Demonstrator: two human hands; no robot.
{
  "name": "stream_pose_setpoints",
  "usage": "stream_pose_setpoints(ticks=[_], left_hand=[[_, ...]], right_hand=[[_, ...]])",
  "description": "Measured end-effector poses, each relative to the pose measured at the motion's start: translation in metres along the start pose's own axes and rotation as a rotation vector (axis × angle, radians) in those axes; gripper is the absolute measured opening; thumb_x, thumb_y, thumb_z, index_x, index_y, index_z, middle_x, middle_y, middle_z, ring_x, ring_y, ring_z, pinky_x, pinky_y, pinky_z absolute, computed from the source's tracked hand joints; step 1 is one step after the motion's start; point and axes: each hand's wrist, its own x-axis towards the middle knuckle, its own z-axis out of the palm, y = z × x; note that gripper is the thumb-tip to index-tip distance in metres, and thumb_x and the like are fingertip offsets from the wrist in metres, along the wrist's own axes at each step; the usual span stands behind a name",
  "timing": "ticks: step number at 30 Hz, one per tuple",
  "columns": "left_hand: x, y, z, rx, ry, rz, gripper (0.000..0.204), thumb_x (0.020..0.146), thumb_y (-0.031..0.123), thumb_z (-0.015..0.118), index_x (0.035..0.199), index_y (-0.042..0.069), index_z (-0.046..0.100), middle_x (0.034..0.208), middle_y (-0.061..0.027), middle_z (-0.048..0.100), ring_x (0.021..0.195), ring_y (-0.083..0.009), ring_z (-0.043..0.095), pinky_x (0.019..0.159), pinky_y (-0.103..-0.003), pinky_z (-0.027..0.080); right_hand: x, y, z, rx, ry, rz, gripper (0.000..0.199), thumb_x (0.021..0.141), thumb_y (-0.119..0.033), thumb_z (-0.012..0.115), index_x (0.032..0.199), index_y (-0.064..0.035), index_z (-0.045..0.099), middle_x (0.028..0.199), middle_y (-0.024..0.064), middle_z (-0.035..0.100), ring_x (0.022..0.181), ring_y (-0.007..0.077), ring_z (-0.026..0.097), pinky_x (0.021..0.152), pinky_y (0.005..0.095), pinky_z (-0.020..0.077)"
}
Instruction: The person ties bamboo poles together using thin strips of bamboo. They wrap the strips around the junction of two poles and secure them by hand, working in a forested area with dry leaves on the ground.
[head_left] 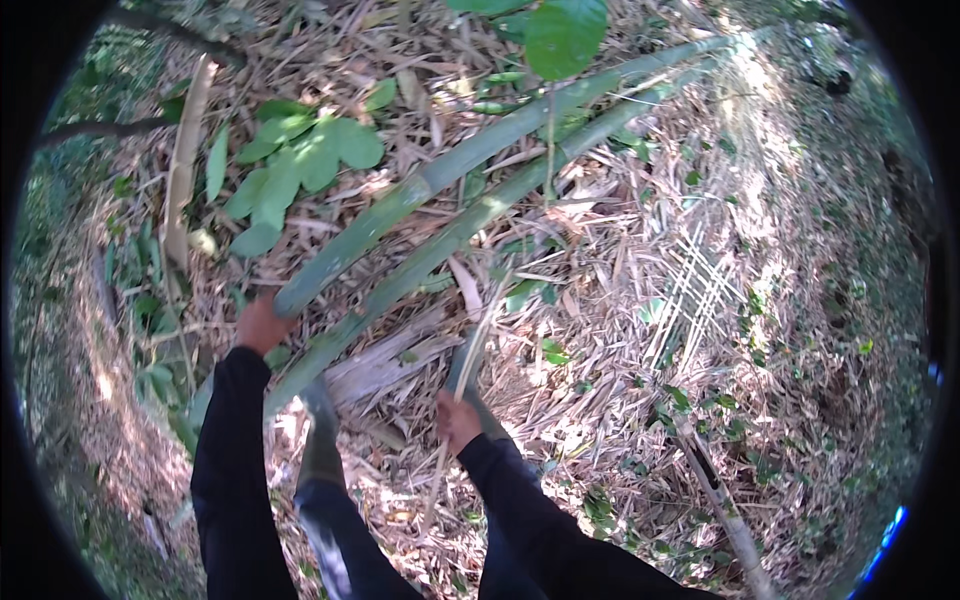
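Two long green bamboo poles run diagonally from the lower left to the upper right. My left hand is closed at the near end of the upper pole, its fingers partly hidden behind it. The lower bamboo pole lies alongside, close to my feet. In front of my right leg, my right hand is closed around a few thin pale bamboo sticks, which point up and away. Their lower part sticks out below the fist.
Dry bamboo leaves and litter cover the ground. Crossed pale sticks lie to the right. Broad green leaves grow at left, beside an upright dry stalk. A split log lies by my boots; a cut stem is lower right.
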Motion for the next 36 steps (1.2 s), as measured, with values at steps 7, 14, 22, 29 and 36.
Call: stream_pose_setpoints(ticks=[7,14,22,29,36], left_hand=[[-0.148,0.096,0.010,-0.060,-0.160,-0.065,0.055,0.056,0.026,0.074,0.104,0.000,0.061,0.083,-0.0229,0.065,0.076,-0.0387,0.064,0.069,-0.047,0.052],[-0.181,0.076,0.056,-0.004,-0.257,-0.176,0.069,0.055,0.031,0.078,0.116,0.005,0.058,0.086,-0.0213,0.066,0.084,-0.0383,0.065,0.081,-0.046,0.051],[-0.112,0.018,0.080,-0.268,-0.222,0.021,0.082,0.064,0.036,0.078,0.133,0.009,0.044,0.135,-0.0251,0.043,0.126,-0.0380,0.041,0.104,-0.043,0.036],[-0.082,-0.024,0.101,-0.367,-0.833,-0.341,0.091,0.064,0.037,0.080,0.138,0.003,0.038,0.126,-0.0190,0.054,0.116,-0.0286,0.052,0.096,-0.037,0.040],[-0.069,-0.044,0.122,-0.988,-1.092,-0.477,0.100,0.062,0.026,0.079,0.145,0.006,0.027,0.128,-0.0129,0.051,0.118,-0.0258,0.046,0.101,-0.036,0.033]], right_hand=[[-0.055,0.086,-0.036,0.133,0.150,0.128,0.026,0.094,-0.029,0.054,0.076,-0.0119,0.048,0.050,-0.0057,0.028,0.037,0.0081,0.027,0.035,0.0262,0.0209],[-0.051,0.079,-0.051,0.018,0.061,0.222,0.023,0.095,-0.030,0.052,0.084,-0.0098,0.056,0.050,-0.0059,0.028,0.038,0.0071,0.025,0.036,0.0258,0.0204],[-0.016,0.080,-0.058,0.066,0.234,0.077,0.032,0.093,-0.038,0.053,0.073,-0.0125,0.051,0.048,-0.0053,0.032,0.037,0.0083,0.030,0.036,0.0258,0.0237],[0.042,0.129,0.005,0.236,0.177,0.064,0.038,0.094,-0.038,0.051,0.068,-0.0101,0.050,0.052,-0.0039,0.037,0.043,0.0070,0.034,0.043,0.0238,0.0273],[0.129,0.151,0.078,0.289,0.255,0.015,0.037,0.099,-0.041,0.040,0.118,-0.0098,0.046,0.082,0.0011,0.045,0.053,0.0068,0.035,0.047,0.0248,0.0292]])
